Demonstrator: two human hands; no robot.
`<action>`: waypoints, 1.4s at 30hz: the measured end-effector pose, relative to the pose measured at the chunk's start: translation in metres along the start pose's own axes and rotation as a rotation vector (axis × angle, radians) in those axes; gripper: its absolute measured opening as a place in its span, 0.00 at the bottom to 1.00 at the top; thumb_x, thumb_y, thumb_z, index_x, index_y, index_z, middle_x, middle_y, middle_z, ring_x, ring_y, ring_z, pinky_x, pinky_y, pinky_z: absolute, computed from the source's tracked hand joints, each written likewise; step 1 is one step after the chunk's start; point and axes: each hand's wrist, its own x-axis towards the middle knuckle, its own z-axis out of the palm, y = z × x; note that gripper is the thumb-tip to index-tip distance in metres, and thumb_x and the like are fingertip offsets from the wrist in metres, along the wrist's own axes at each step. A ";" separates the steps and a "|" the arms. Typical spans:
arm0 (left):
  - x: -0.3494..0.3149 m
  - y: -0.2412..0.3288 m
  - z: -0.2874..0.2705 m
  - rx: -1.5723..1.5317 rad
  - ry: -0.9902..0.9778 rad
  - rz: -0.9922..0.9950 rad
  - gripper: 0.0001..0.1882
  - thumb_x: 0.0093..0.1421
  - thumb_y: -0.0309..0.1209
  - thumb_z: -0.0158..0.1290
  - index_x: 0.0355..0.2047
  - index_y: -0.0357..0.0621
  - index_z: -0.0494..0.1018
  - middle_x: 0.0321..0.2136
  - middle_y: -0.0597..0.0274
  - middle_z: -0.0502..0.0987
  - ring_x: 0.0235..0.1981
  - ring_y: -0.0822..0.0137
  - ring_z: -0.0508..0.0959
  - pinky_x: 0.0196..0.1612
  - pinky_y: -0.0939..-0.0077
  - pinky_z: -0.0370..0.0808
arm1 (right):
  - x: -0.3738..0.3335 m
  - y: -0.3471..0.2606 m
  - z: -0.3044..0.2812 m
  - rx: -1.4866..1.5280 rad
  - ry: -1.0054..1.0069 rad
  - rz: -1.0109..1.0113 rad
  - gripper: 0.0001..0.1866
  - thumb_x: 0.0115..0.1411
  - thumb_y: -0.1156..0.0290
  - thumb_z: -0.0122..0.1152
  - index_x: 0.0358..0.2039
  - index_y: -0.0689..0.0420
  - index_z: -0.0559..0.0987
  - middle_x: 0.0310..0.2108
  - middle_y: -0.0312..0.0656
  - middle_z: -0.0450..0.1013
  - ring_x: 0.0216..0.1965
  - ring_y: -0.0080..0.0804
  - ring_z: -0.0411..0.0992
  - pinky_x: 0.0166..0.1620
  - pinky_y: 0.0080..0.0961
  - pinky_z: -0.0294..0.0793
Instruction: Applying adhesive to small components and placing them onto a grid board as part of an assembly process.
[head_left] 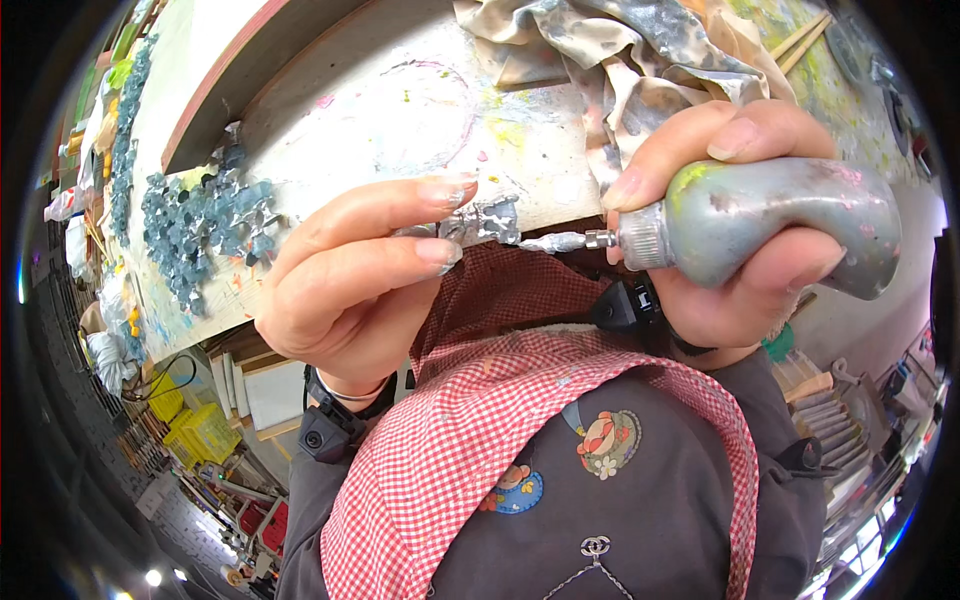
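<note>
My left hand (345, 265) is closed in a pinch on a small grey-blue piece (492, 218) with silvery paint on it. Paint also smears the fingertips. In my right hand (690, 145) lies a grey plastic squeeze bottle (790, 210), tilted on its side, with a ribbed collar and a thin metal nozzle (560, 242). The paint-coated nozzle tip points left and meets, or almost meets, the edge of the piece; exact contact cannot be made out. Both hands are just off the table's front edge, above my red checked apron (420, 440).
Many similar grey-blue pieces (205, 225) lie heaped on the paint-stained table (340, 140) at left, beside a curved-looking wooden strip (220, 90). A stained crumpled cloth (640, 50) and thin wooden sticks (802, 44) are at the back right. Yellow crates (203, 433) stand below left.
</note>
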 end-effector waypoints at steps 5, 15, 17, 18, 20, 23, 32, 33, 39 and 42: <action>0.002 0.000 0.000 -0.009 -0.014 0.013 0.14 0.38 0.10 0.54 0.28 0.35 0.72 0.31 0.44 0.76 0.34 0.54 0.78 0.37 0.69 0.76 | 0.006 0.000 -0.005 -0.101 -0.075 -0.019 0.31 0.57 0.40 0.38 0.41 0.60 0.62 0.23 0.51 0.69 0.16 0.27 0.65 0.19 0.16 0.66; 0.003 -0.002 -0.001 -0.017 -0.028 0.023 0.14 0.38 0.10 0.54 0.28 0.35 0.72 0.30 0.43 0.76 0.33 0.55 0.78 0.36 0.71 0.75 | 0.006 0.001 -0.005 -0.147 -0.052 -0.067 0.32 0.58 0.40 0.38 0.39 0.61 0.62 0.22 0.49 0.69 0.17 0.27 0.66 0.22 0.16 0.66; 0.003 -0.001 -0.001 -0.010 -0.033 0.026 0.14 0.38 0.10 0.54 0.28 0.34 0.72 0.30 0.43 0.76 0.33 0.55 0.78 0.36 0.71 0.75 | 0.003 0.005 -0.004 -0.067 -0.040 -0.109 0.32 0.58 0.40 0.37 0.39 0.62 0.61 0.21 0.50 0.69 0.16 0.27 0.65 0.20 0.16 0.66; 0.003 -0.001 0.000 -0.005 -0.039 0.022 0.14 0.38 0.10 0.54 0.28 0.34 0.72 0.30 0.43 0.76 0.33 0.55 0.78 0.36 0.71 0.75 | 0.002 0.007 -0.003 -0.028 -0.033 -0.130 0.32 0.58 0.40 0.37 0.40 0.62 0.61 0.21 0.50 0.68 0.15 0.27 0.64 0.19 0.16 0.66; 0.003 0.000 0.000 -0.001 -0.042 0.019 0.14 0.38 0.10 0.55 0.28 0.34 0.72 0.30 0.43 0.76 0.33 0.56 0.78 0.36 0.71 0.75 | 0.001 0.009 -0.003 0.048 -0.022 -0.172 0.32 0.58 0.40 0.36 0.40 0.62 0.61 0.21 0.50 0.68 0.14 0.27 0.63 0.17 0.15 0.66; 0.002 0.000 0.002 0.008 -0.024 0.008 0.14 0.38 0.10 0.55 0.28 0.34 0.72 0.29 0.43 0.76 0.33 0.56 0.78 0.35 0.72 0.75 | 0.000 0.009 -0.002 0.043 -0.006 -0.162 0.32 0.58 0.40 0.36 0.41 0.62 0.61 0.22 0.50 0.68 0.14 0.27 0.64 0.17 0.16 0.66; 0.003 0.000 0.004 -0.004 0.005 -0.010 0.14 0.38 0.11 0.55 0.28 0.34 0.73 0.29 0.43 0.76 0.31 0.56 0.79 0.34 0.74 0.75 | -0.001 0.005 -0.003 0.001 0.080 -0.120 0.31 0.58 0.41 0.36 0.43 0.60 0.60 0.26 0.49 0.67 0.16 0.29 0.65 0.16 0.19 0.67; 0.005 0.001 0.004 0.006 -0.004 -0.025 0.14 0.38 0.11 0.55 0.29 0.34 0.72 0.29 0.43 0.76 0.31 0.58 0.79 0.33 0.74 0.75 | -0.001 0.004 -0.003 -0.006 0.089 -0.117 0.31 0.59 0.41 0.36 0.44 0.60 0.60 0.26 0.49 0.67 0.16 0.30 0.65 0.16 0.19 0.67; 0.006 0.009 0.002 -0.071 0.038 -0.223 0.13 0.43 0.09 0.53 0.31 0.30 0.71 0.31 0.44 0.75 0.32 0.63 0.77 0.33 0.77 0.76 | -0.001 0.002 -0.005 -0.004 0.112 -0.115 0.31 0.59 0.42 0.35 0.45 0.59 0.60 0.28 0.49 0.66 0.17 0.31 0.66 0.15 0.21 0.67; 0.006 0.011 0.005 -0.268 0.117 -0.314 0.11 0.46 0.07 0.50 0.31 0.26 0.69 0.33 0.46 0.73 0.35 0.62 0.76 0.36 0.74 0.78 | -0.003 0.003 -0.011 -0.130 0.012 -0.148 0.31 0.58 0.41 0.35 0.45 0.58 0.60 0.28 0.53 0.68 0.16 0.30 0.66 0.16 0.19 0.68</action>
